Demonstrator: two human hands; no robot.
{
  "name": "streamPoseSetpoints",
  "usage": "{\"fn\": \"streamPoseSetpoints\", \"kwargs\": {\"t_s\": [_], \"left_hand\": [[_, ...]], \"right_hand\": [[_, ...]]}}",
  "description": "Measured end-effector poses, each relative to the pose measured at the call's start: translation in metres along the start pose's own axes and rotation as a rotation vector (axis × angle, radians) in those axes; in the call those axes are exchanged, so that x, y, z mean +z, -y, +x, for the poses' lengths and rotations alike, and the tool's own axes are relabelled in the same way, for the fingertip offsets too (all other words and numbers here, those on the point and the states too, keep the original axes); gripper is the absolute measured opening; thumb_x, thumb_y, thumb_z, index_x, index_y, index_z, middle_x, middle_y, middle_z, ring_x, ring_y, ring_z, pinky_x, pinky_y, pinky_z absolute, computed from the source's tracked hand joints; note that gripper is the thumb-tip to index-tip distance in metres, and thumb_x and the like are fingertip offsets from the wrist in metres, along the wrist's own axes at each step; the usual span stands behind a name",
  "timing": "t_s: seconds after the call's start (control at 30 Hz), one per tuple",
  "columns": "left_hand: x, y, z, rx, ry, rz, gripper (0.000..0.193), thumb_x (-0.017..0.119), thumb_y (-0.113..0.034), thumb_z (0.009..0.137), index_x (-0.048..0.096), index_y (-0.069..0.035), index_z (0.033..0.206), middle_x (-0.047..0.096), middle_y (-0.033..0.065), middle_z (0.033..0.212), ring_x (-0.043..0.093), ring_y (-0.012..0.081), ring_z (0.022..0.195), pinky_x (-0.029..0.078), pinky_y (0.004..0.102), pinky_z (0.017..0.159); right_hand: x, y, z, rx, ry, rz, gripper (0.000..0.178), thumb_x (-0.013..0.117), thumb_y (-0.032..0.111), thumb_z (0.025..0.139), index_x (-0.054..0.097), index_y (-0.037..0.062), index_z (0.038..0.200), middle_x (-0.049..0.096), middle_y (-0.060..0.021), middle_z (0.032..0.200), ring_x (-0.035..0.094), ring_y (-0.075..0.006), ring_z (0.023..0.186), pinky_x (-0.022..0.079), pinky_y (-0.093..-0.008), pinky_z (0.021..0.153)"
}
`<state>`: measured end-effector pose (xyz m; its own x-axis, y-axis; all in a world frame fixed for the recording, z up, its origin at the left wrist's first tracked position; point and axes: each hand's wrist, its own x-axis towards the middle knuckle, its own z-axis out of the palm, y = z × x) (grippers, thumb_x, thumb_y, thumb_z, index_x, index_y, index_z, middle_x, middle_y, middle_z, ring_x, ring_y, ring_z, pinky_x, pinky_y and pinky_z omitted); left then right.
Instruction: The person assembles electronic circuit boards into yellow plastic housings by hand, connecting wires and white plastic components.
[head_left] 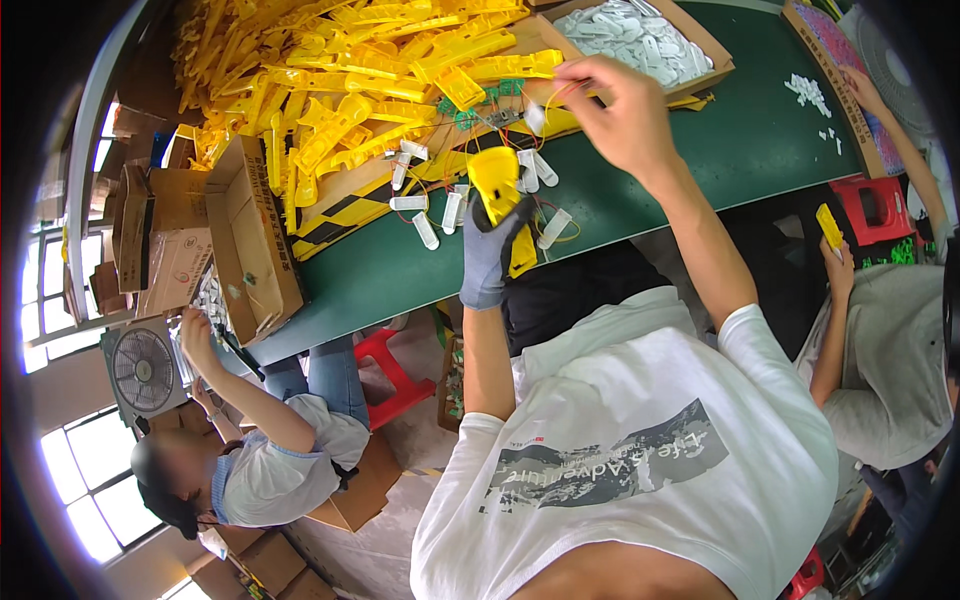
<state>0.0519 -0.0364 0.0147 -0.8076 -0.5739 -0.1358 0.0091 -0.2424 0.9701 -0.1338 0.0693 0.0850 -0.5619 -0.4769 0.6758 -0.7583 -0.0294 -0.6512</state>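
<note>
My left hand (486,262), in a grey glove, is wrapped round a yellow plastic housing (494,178) and holds it above the table's near edge. My bare right hand (632,118) is raised over the table with thumb and finger pinched together. Its fingertips are beside the end of a yellow piece of the pile and thin red wires (577,88); what they grip is too small to tell. Around my left hand lie several white plastic modules (424,231) with thin wires. Green circuit boards (470,108) rest behind the held housing.
A large heap of yellow housings (345,75) fills the back left. A carton of white parts (640,42) stands behind my right hand. An open cardboard box (238,235) sits left on the green table (745,135). Co-workers sit on both sides; one holds a yellow piece (829,228).
</note>
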Motion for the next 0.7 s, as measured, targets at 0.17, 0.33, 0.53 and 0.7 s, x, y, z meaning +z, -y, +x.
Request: {"fn": "streamPoseSetpoints", "kwargs": {"t_s": [0.17, 0.33, 0.53, 0.7], "left_hand": [[0.017, -0.032, 0.006, 0.279, -0.358, -0.125, 0.036, 0.055, -0.002, 0.089, 0.045, -0.002, 0.124, 0.059, 0.0074, 0.104, 0.059, 0.0117, 0.076, 0.051, 0.0248, 0.064], [0.017, -0.058, -0.010, 0.460, -0.582, 0.021, 0.045, 0.049, 0.008, 0.087, 0.035, 0.001, 0.129, 0.058, 0.0144, 0.108, 0.063, 0.0191, 0.084, 0.050, 0.0288, 0.075], [0.013, -0.053, -0.022, 0.295, -0.390, -0.225, 0.051, 0.059, 0.012, 0.077, 0.040, 0.001, 0.122, 0.058, 0.0108, 0.099, 0.062, 0.0177, 0.078, 0.052, 0.0292, 0.069], [0.046, -0.057, -0.028, 0.097, 0.078, -0.150, 0.053, 0.070, 0.002, 0.069, 0.047, -0.002, 0.116, 0.059, 0.0057, 0.098, 0.060, 0.0143, 0.080, 0.050, 0.0279, 0.069]], "right_hand": [[-0.027, 0.018, 0.007, 0.326, 0.004, 0.209, 0.021, 0.058, 0.019, 0.087, 0.060, -0.0020, 0.086, 0.063, -0.0061, 0.068, 0.060, -0.0109, 0.062, 0.045, -0.0244, 0.055], [-0.042, 0.029, -0.001, 0.343, 0.259, 0.068, 0.012, 0.057, 0.013, 0.088, 0.056, 0.0012, 0.089, 0.057, -0.0009, 0.068, 0.049, -0.0057, 0.054, 0.038, -0.0209, 0.050], [-0.059, 0.063, -0.002, 0.314, 0.469, 0.140, 0.029, 0.062, 0.006, 0.079, 0.048, 0.0058, 0.105, 0.058, -0.0057, 0.074, 0.055, -0.0070, 0.062, 0.039, -0.0227, 0.052], [-0.053, 0.069, -0.015, 0.508, 0.506, 0.579, 0.025, 0.073, 0.014, 0.076, 0.056, 0.0033, 0.090, 0.052, 0.0041, 0.070, 0.047, -0.0002, 0.058, 0.035, -0.0167, 0.051]]}}
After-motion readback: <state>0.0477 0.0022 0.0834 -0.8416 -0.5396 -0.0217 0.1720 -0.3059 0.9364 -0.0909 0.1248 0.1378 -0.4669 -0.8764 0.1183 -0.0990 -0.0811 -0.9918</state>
